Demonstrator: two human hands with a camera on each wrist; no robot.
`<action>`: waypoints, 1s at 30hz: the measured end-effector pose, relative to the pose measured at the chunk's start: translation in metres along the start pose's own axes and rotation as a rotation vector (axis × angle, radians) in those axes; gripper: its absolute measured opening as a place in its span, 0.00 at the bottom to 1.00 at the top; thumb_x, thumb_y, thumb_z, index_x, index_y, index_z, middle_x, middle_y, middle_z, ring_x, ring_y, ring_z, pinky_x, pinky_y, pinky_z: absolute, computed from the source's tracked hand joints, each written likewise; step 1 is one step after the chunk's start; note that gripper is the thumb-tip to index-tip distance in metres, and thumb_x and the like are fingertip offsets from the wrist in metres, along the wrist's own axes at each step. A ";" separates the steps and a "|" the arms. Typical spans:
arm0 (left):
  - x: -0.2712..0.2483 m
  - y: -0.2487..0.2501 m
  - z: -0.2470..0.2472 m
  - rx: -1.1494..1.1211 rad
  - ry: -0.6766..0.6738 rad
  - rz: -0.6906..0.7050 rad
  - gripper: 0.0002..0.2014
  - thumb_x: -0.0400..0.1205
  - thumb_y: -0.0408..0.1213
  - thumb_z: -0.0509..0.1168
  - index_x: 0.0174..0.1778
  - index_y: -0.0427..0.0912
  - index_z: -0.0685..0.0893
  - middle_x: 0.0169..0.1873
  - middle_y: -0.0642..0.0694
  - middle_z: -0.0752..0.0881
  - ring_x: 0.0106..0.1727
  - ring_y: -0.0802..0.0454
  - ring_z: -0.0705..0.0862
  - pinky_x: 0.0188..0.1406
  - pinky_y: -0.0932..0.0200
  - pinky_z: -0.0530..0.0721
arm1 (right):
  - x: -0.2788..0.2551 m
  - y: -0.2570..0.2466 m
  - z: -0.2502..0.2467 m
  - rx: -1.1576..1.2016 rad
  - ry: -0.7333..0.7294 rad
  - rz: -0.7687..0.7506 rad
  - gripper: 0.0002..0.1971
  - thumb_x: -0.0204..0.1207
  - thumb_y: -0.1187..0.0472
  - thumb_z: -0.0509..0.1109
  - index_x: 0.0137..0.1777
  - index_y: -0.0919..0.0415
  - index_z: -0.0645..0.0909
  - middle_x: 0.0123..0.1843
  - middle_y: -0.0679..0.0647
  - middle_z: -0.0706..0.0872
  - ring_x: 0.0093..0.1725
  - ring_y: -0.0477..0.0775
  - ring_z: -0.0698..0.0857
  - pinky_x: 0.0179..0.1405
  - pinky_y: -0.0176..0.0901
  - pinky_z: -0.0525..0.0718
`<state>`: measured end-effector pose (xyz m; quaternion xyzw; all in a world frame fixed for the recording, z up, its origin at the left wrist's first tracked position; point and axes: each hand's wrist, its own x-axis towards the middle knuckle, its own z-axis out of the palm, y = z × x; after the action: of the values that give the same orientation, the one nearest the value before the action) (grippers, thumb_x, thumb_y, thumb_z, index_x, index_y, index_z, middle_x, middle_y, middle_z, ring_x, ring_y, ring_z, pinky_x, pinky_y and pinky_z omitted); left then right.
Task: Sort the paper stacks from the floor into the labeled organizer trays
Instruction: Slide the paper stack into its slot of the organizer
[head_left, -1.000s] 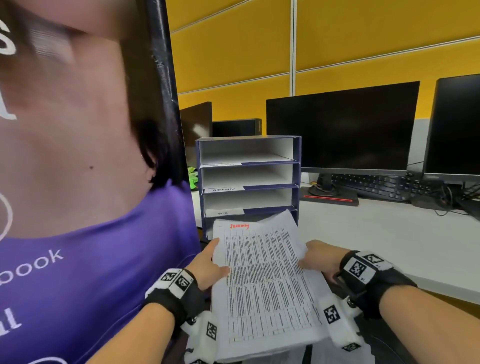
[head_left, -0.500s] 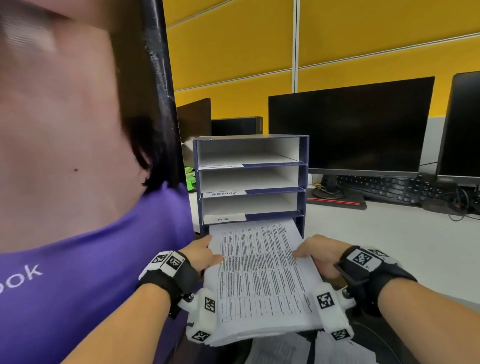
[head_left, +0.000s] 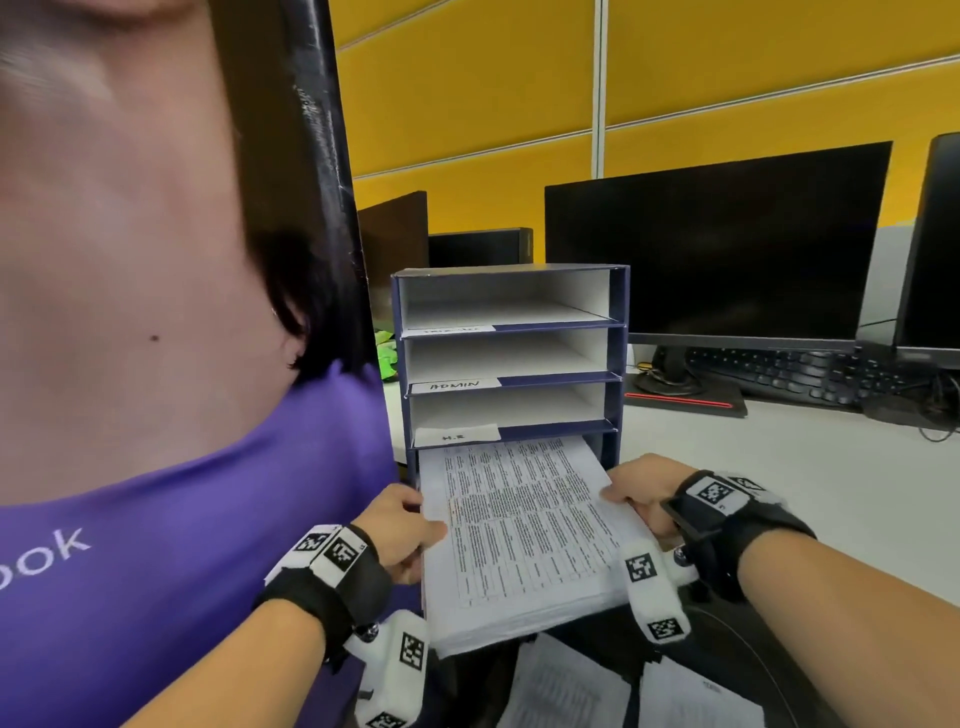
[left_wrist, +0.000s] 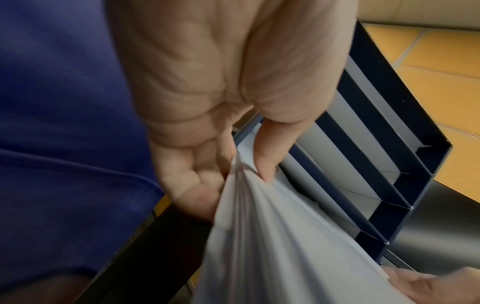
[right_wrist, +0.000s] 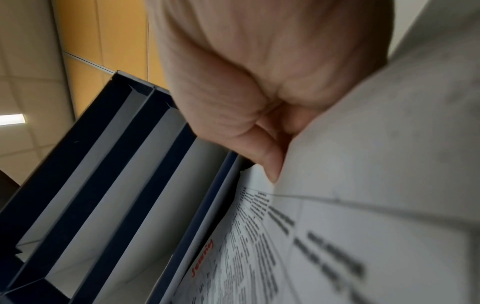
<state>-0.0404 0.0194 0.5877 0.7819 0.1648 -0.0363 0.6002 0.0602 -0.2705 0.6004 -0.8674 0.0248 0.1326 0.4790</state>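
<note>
A thick stack of printed paper (head_left: 524, 535) lies partway inside the bottom slot of a dark blue organizer (head_left: 618, 364) with white shelves. My left hand (head_left: 402, 525) grips the stack's left edge, thumb on top (left_wrist: 267, 156). My right hand (head_left: 639, 491) pinches the right edge (right_wrist: 270, 162). The stack's far end with red handwriting (right_wrist: 202, 258) is under the shelf labeled H.R (head_left: 454, 435). The shelf above reads ADMIN (head_left: 454, 385). The three upper shelves look empty.
A person in a purple shirt (head_left: 182, 545) fills the left of the head view, close by. On the white desk (head_left: 779, 467) behind the organizer stand black monitors (head_left: 717, 244) and a keyboard (head_left: 805, 369). More paper sheets (head_left: 691, 691) lie below, near the floor.
The stack has moved forward and down, from in front of the organizer into its bottom slot. Both hands moved forward with it, keeping their grip on its sides.
</note>
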 end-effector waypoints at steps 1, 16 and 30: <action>-0.006 -0.003 -0.004 0.018 -0.027 -0.037 0.06 0.82 0.27 0.65 0.53 0.35 0.79 0.32 0.37 0.86 0.18 0.52 0.81 0.19 0.62 0.79 | 0.000 -0.005 0.004 0.006 0.002 -0.004 0.22 0.70 0.67 0.72 0.65 0.71 0.79 0.65 0.68 0.83 0.65 0.67 0.82 0.64 0.61 0.82; 0.011 0.016 0.009 -0.051 0.275 -0.043 0.11 0.75 0.32 0.74 0.32 0.33 0.79 0.31 0.36 0.84 0.36 0.40 0.84 0.42 0.45 0.89 | -0.071 -0.005 -0.010 0.235 -0.113 0.126 0.15 0.79 0.63 0.69 0.61 0.73 0.77 0.57 0.70 0.87 0.40 0.58 0.90 0.41 0.51 0.91; 0.002 0.012 0.009 -0.110 0.310 0.214 0.15 0.66 0.23 0.78 0.45 0.36 0.83 0.37 0.35 0.89 0.30 0.42 0.87 0.46 0.40 0.89 | -0.046 -0.038 0.022 0.542 0.156 0.125 0.17 0.78 0.78 0.66 0.66 0.78 0.72 0.58 0.75 0.84 0.34 0.62 0.86 0.12 0.45 0.83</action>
<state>-0.0337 0.0081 0.5962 0.7572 0.1730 0.1578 0.6098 0.0180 -0.2356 0.6327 -0.7121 0.1494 0.0833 0.6809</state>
